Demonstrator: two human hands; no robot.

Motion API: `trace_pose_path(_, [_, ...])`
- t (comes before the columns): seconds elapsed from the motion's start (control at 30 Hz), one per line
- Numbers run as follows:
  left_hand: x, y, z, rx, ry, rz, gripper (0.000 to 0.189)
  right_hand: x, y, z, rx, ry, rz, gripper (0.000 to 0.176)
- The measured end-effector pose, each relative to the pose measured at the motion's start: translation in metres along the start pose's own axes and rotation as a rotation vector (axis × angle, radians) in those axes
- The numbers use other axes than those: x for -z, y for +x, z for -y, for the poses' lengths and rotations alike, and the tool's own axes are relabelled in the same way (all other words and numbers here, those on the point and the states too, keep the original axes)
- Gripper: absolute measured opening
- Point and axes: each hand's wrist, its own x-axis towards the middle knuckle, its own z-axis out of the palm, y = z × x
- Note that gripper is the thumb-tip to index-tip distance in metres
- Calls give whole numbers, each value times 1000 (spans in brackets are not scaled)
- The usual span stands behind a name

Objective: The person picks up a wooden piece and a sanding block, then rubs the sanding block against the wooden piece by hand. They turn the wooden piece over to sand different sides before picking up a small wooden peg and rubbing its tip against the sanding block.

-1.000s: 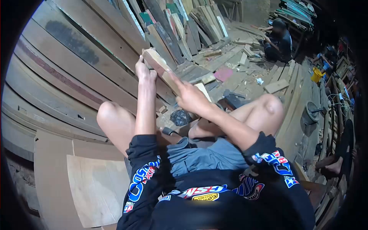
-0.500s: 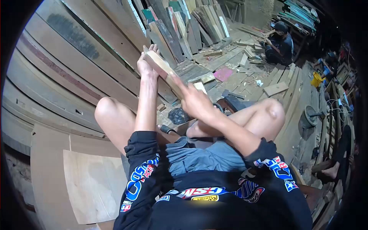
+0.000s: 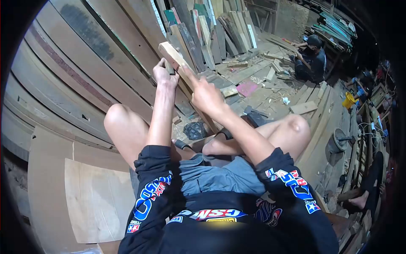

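Observation:
A long wooden piece [image 3: 171, 53] with a reddish-brown patch slants up and away above my crossed legs. My left hand [image 3: 164, 75] is at its far part, fingers curled around a small dark piece beside the wood's left edge. My right hand [image 3: 207, 96] grips the long piece nearer to me, with the index finger stretched along its top. The lower part of the wood passes behind my right hand and wrist.
Tall boards [image 3: 80, 55] lean on the left. A black plastic bag [image 3: 195, 131] lies past my feet. A person [image 3: 311, 59] sits among wood scraps at the back right. A grey bucket [image 3: 338, 142] stands at the right.
My right hand has moved up and left along the wood. The far end of the wood now stands clear above my left hand, whose fingers have curled in.

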Motion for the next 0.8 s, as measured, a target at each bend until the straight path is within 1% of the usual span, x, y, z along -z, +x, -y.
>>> trace_pose_path(0.07, [8, 10, 3, 20, -45, 68, 43, 0, -5, 1, 14, -13, -23, 87])
trace_pose_path(0.1, [18, 19, 5, 45, -105, 118, 42, 0, -24, 0, 2, 27, -2, 88])
trace_pose_path(0.13, [7, 11, 3, 65, -82, 71, 41, 1, -44, -1, -9, 62, 25, 90])
trace_pose_path(0.17, [6, 11, 5, 57, -98, 27, 40, 9, -59, 0, -36, 89, 106, 93])
trace_pose_path(0.2, [5, 12, 6, 44, -117, -16, 40, 11, -64, -3, -47, 78, 137, 92])
trace_pose_path(0.23, [4, 11, 6, 30, -137, -17, 40, 9, -58, -6, -21, 82, 104, 91])
trace_pose_path(0.3, [0, 9, 4, 71, -174, -19, 34, 2, -36, -9, 16, 85, 70, 90])
trace_pose_path(0.33, [-5, 2, 3, 32, -22, -68, 36, 0, -19, -7, 17, 142, 63, 89])
trace_pose_path(0.37, [-2, 5, 5, 12, 3, -58, 37, -2, -9, -7, 19, 201, 55, 88])
trace_pose_path(0.4, [-1, 6, 5, -8, 26, -49, 38, -5, -10, -9, 28, 200, 52, 88])
trace_pose_path(0.43, [-10, -5, 3, -49, 117, -61, 41, -8, -18, -13, 69, 269, 19, 88])
trace_pose_path(0.47, [-7, -2, 5, -47, 112, -72, 41, -8, -32, -12, 102, 338, -5, 87])
trace_pose_path(0.53, [-7, 3, 7, -36, -98, -69, 41, 1, -59, -10, 58, 309, 60, 87])
trace_pose_path(0.6, [-9, 0, 6, -13, -137, -74, 41, 4, -54, -9, 94, 236, 25, 88])
trace_pose_path(0.63, [-10, -3, 5, -16, -47, -49, 41, 3, -40, -8, 101, 227, 44, 88])
trace_pose_path(0.67, [-10, -4, 4, -18, 47, -25, 41, 1, -20, -7, 51, 203, 62, 89])
trace_pose_path(0.7, [5, 11, 12, -59, 18, -22, 39, -2, -9, -6, 3, 180, 78, 90])
trace_pose_path(0.73, [0, 11, 16, -110, 41, -132, 36, -3, -7, -5, 15, 178, 84, 90])
trace_pose_path(0.8, [-3, 8, 15, -142, 96, -99, 34, -4, -3, -2, 28, 238, 59, 90])
